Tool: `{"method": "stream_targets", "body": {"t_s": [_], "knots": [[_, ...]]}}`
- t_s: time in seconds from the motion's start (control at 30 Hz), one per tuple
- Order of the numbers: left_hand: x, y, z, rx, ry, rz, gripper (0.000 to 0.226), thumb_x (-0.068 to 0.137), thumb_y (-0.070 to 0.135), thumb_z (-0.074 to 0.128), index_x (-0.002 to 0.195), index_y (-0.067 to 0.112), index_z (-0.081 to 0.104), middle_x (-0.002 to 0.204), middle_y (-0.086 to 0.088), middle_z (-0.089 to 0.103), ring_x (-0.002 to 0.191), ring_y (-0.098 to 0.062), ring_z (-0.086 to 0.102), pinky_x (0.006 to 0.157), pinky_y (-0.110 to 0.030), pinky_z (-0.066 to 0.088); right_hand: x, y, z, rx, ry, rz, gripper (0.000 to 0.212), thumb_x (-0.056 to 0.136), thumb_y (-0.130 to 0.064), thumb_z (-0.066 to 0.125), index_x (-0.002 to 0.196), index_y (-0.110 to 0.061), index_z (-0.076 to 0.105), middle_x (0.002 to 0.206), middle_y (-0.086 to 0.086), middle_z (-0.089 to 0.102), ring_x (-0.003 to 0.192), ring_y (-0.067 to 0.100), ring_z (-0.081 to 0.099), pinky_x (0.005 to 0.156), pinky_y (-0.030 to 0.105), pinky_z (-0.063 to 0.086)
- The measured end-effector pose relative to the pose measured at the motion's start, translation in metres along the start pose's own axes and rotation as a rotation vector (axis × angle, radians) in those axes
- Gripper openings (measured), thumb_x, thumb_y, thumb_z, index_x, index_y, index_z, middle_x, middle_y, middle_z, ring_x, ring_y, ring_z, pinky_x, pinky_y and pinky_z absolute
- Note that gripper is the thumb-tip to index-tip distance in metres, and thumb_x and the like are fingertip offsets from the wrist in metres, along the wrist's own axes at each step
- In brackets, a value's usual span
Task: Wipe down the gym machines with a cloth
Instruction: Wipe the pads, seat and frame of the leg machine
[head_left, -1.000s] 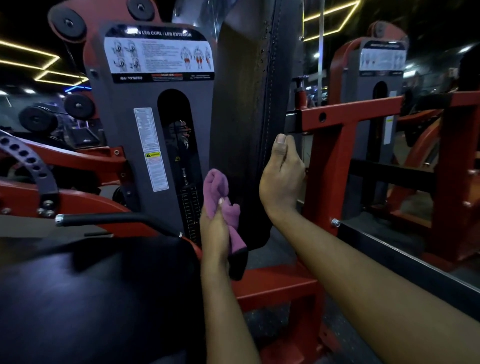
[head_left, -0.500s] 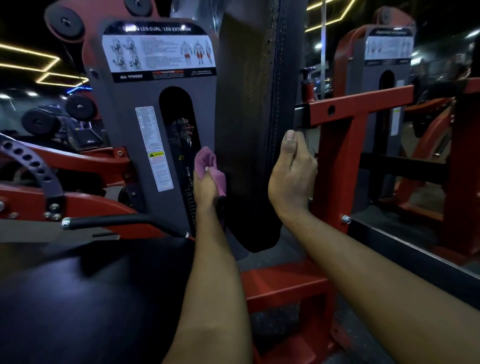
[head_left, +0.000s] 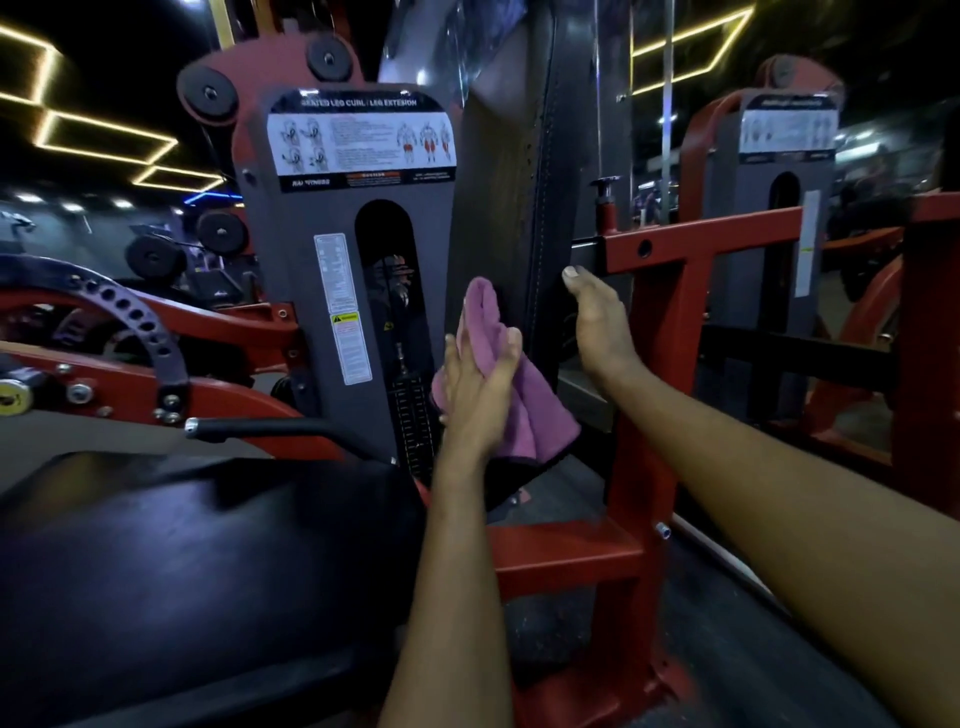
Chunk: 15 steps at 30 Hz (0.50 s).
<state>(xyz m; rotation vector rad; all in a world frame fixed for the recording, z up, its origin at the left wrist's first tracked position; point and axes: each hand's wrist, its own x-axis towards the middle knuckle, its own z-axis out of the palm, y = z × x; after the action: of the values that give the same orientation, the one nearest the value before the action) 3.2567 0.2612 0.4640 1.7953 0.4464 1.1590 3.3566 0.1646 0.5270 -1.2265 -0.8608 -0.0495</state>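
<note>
An upright black back pad (head_left: 511, 171) of a red leg curl machine stands in front of me. My left hand (head_left: 475, 395) holds a pink cloth (head_left: 524, 405) against the pad's lower left edge, thumb and fingers wrapped round the cloth. One corner of the cloth hangs down to the right. My right hand (head_left: 597, 325) grips the pad's right edge, thumb on the front face, fingers hidden behind it.
The black seat cushion (head_left: 197, 561) fills the lower left. A grey weight-stack housing (head_left: 332, 270) with labels stands behind the left hand. A black lever (head_left: 270, 428) juts left. Red frame bars (head_left: 696, 244) run to the right, with a second machine (head_left: 779, 208) beyond.
My left hand has slid the cloth along the pad's left edge, and the cloth has come unbunched, with a corner hanging loose. My right hand stays on the pad's right edge.
</note>
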Motion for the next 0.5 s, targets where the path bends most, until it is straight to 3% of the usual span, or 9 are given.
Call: {"method": "stream_targets", "body": {"t_s": [0.13,0.2,0.27,0.33,0.43,0.5], "knots": [[-0.013,-0.013,0.015,0.003,0.153,0.146,0.069,0.095,0.067,0.037,0.156,0.036,0.03,0.162,0.011,0.03,0.151,-0.011,0.024,0.124,-0.047,0.023,0.01,0.01,0.008,0.083,0.037,0.041,0.034,0.108,-0.033,0.042,0.092,-0.021,0.07,0.098,-0.007,0.071,0.09,0.001,0.062,0.086,0.033,0.046],[0.004,-0.017,0.014,-0.017,0.178,0.167,0.058,0.099,0.057,0.038,0.151,0.032,0.041,0.155,0.008,0.042,0.144,-0.009,0.037,0.121,-0.045,0.03,0.008,0.01,0.019,0.081,0.111,0.069,0.036,0.11,-0.031,0.04,0.121,-0.016,0.07,0.126,-0.002,0.069,0.114,0.003,0.058,0.099,0.023,0.038],[0.029,-0.016,0.014,-0.032,0.189,0.161,0.045,0.102,0.046,0.039,0.143,0.03,0.049,0.148,0.004,0.05,0.136,-0.011,0.047,0.117,-0.041,0.036,0.004,0.015,0.031,0.032,0.192,0.054,0.05,0.111,-0.042,0.034,0.14,-0.01,0.06,0.142,0.004,0.061,0.134,0.014,0.052,0.112,0.026,0.036],[0.06,-0.013,0.009,-0.018,0.141,0.128,0.047,0.103,0.04,0.04,0.148,0.025,0.046,0.148,0.007,0.05,0.133,-0.009,0.049,0.114,-0.034,0.038,0.002,0.024,0.038,0.006,0.26,-0.009,0.06,0.109,-0.051,0.029,0.138,-0.01,0.063,0.131,0.002,0.068,0.132,0.02,0.056,0.114,0.037,0.041],[0.086,-0.007,0.0,0.023,0.15,0.111,0.042,0.103,0.036,0.041,0.14,0.02,0.053,0.124,0.016,0.055,0.109,0.0,0.057,0.1,-0.034,0.045,0.004,0.027,0.04,-0.022,0.276,-0.067,0.064,0.108,-0.054,0.027,0.135,-0.012,0.065,0.122,0.0,0.071,0.124,0.017,0.06,0.109,0.036,0.046],[0.068,-0.002,0.003,0.036,0.151,0.128,0.049,0.102,0.048,0.038,0.144,0.024,0.049,0.136,0.012,0.052,0.123,-0.005,0.053,0.111,-0.04,0.041,0.006,0.028,0.038,-0.044,0.281,-0.069,0.059,0.109,-0.051,0.028,0.137,-0.012,0.063,0.128,0.003,0.07,0.125,0.017,0.059,0.106,0.028,0.044]]}}
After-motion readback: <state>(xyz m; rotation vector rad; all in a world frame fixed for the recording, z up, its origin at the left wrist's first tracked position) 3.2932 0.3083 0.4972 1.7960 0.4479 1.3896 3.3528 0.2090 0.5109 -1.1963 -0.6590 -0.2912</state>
